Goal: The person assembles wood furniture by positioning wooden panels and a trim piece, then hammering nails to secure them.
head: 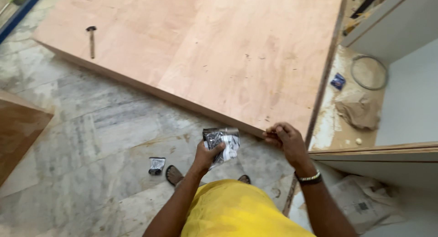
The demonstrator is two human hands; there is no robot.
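My left hand (206, 155) grips a small clear plastic packet (223, 143) of dark hardware with a white label, held up over the floor. My right hand (285, 140) is just right of it, fingers pinched together on something small and dark that I cannot make out, at the near corner of a large plywood panel (205, 50). A bracelet circles my right wrist. My yellow shirt fills the bottom of the view.
A hammer (91, 39) lies on the panel's far left. A second small packet (156, 165) lies on the marble floor by my sandalled feet. At right are a white cabinet board (378, 150), a wire ring (368, 72), a crumpled bag and paper.
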